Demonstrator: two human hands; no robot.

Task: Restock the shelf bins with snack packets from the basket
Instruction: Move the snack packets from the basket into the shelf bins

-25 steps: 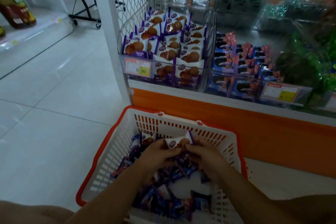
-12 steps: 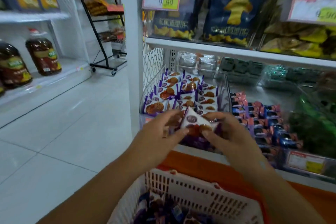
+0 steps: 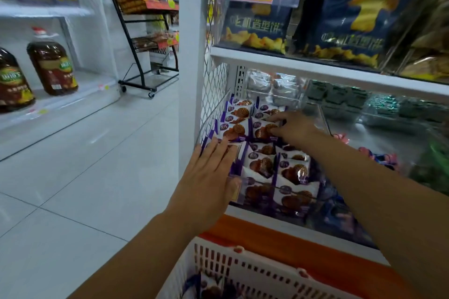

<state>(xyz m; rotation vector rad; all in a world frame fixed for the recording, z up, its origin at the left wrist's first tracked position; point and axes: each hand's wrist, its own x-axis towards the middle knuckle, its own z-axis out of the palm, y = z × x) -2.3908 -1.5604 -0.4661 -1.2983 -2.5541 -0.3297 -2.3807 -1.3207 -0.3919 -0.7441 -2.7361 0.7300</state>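
Head view: at centre frame the left hand (image 3: 209,177) lies flat, fingers straight, on the front-left snack packets (image 3: 294,172) in the shelf bin (image 3: 213,114), seemingly to stop the rows sliding. Just above, the right hand (image 3: 294,126) pinches one packet (image 3: 263,128) between thumb and fingers, likely seating it in its row. At the bottom edge, the basket (image 3: 243,269) holds more packets.

Left hand (image 3: 209,177) flat, right hand (image 3: 295,126) pinched, arms outstretched.
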